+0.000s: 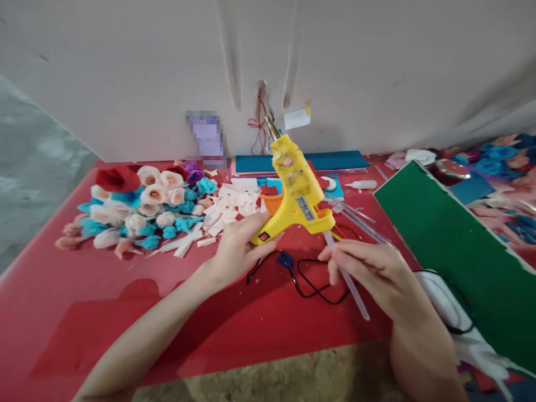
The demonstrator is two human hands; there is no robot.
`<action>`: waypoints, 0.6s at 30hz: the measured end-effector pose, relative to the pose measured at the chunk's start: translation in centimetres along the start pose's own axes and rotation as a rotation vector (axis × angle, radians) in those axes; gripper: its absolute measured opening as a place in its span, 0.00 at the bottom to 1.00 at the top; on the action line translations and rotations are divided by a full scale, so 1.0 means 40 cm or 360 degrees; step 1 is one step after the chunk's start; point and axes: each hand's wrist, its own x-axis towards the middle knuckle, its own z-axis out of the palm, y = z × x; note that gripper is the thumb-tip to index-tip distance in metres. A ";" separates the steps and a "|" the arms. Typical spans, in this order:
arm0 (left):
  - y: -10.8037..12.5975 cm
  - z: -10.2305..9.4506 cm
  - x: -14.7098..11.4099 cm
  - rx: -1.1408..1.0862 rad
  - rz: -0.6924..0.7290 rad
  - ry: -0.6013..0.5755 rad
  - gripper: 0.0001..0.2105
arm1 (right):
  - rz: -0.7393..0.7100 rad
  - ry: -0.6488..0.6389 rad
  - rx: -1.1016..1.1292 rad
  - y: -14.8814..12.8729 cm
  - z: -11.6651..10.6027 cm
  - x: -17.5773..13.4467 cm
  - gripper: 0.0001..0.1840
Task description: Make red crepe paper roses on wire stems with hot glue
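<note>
I've got glue gun (295,178) mid-frame, nozzle (273,128) aimed up-left, long axis slanting to lower rt; L hand (237,245) clamped round handle (270,226), R hand (377,265) pinching glue stick (355,293). Red table (209,340) below, pale wall (138,72) up top.

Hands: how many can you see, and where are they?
2. The left hand grips the glue gun by its handle; the right hand pinches a glue stick just behind the gun. No others show.

We can read no words or numbers: the print on the label (305,208) on the glue gun (294,181) is too small.
</note>
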 end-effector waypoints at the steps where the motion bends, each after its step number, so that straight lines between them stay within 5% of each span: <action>1: -0.002 0.000 0.000 -0.0002 0.0024 0.0002 0.03 | -0.0004 -0.0027 0.0013 -0.003 0.000 -0.003 0.12; 7: -0.005 0.005 -0.001 -0.0033 0.0136 0.0025 0.04 | -0.0069 0.0008 -0.0011 -0.008 0.001 -0.012 0.12; 11: -0.009 0.012 -0.015 -0.0042 0.0197 0.0052 0.06 | -0.0185 0.0534 -0.0331 0.004 0.024 -0.016 0.02; 14: -0.011 0.016 -0.023 -0.0034 0.0205 0.0059 0.07 | -0.0299 0.0790 -0.0538 0.007 0.038 -0.020 0.06; 18: -0.008 0.016 -0.023 -0.0035 0.0192 0.0044 0.07 | -0.0429 0.0561 -0.0535 -0.004 0.034 -0.027 0.05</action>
